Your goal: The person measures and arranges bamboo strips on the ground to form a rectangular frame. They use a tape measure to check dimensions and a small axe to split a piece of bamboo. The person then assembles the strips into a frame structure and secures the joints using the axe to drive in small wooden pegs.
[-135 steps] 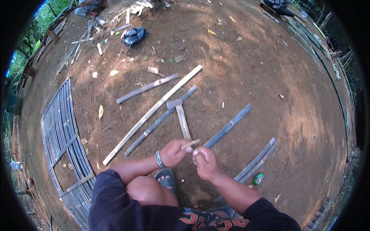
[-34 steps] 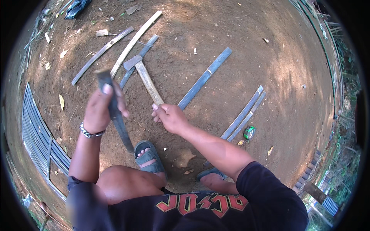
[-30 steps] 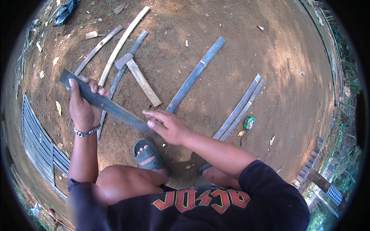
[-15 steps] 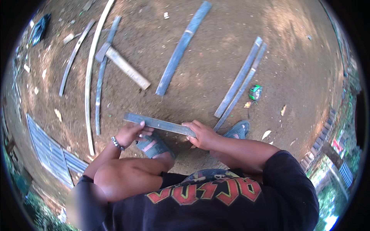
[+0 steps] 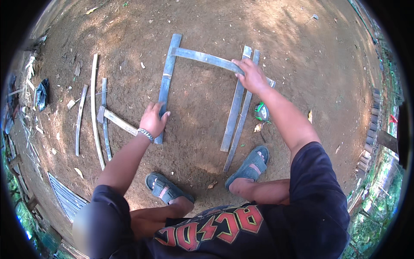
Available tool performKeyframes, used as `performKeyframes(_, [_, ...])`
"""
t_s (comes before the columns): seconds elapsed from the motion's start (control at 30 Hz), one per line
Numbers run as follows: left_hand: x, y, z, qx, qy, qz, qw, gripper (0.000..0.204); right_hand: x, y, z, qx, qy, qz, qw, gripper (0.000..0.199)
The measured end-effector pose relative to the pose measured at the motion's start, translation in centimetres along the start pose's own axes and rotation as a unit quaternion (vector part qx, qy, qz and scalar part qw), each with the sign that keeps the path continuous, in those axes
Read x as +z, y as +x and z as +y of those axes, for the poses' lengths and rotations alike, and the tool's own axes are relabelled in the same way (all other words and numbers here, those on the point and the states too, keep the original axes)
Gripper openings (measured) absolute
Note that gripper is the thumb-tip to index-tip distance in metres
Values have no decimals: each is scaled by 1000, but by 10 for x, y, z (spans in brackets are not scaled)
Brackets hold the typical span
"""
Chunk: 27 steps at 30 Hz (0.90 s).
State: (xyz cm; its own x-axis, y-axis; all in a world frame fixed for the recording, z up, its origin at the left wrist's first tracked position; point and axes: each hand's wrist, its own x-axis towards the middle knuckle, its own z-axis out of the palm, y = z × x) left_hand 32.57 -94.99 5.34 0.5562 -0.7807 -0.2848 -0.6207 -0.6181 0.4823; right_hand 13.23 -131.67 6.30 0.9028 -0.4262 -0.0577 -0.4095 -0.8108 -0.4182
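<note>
My right hand (image 5: 252,77) grips a short grey bamboo slat (image 5: 205,58) near its right end, fingers over its top. That slat runs crosswise, its left end over the upper part of a longer bamboo slat (image 5: 165,82) and its right part over a pair of slats. My left hand (image 5: 153,119) is closed on the lower part of the longer slat, thumb to the right and fingers to the left. Of the pair, the left slat (image 5: 234,114) is wider than the right slat (image 5: 239,126). Whether the crosswise slat touches those beneath cannot be made out.
A hatchet (image 5: 120,122) with a wooden handle lies left of my left hand, its head over a thin slat (image 5: 106,138). Farther left are a long pale strip (image 5: 94,103) and a shorter strip (image 5: 80,125). A green and black tape measure (image 5: 261,112) rests right of the pair.
Both hands have moved forward from near my feet. My right hand has carried the short slat out to lie crosswise; my left hand has left it and taken the longer slat. The view has shifted.
</note>
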Motion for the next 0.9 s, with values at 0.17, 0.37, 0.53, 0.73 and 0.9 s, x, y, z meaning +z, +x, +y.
performKeyframes(0.17, [54, 16, 6, -88, 60, 192, 976, 54, 12, 50, 27, 11, 13, 7, 1000, 52])
performKeyframes(0.37, [71, 19, 12, -156, 62, 201, 965, 52, 21, 77, 49, -10, 3, -4, 1000, 51])
performKeyframes(0.53, [77, 18, 13, -152, 41, 231, 960, 47, 29, 83, 58, -15, 16, 8, 1000, 53])
performKeyframes(0.73, [74, 19, 6, -137, 15, 254, 957, 46, 37, 101, 57, -21, 29, 28, 999, 51])
performKeyframes(0.9, [64, 19, -1, -117, 9, 253, 960, 46, 39, 113, 52, -25, 46, 32, 998, 52])
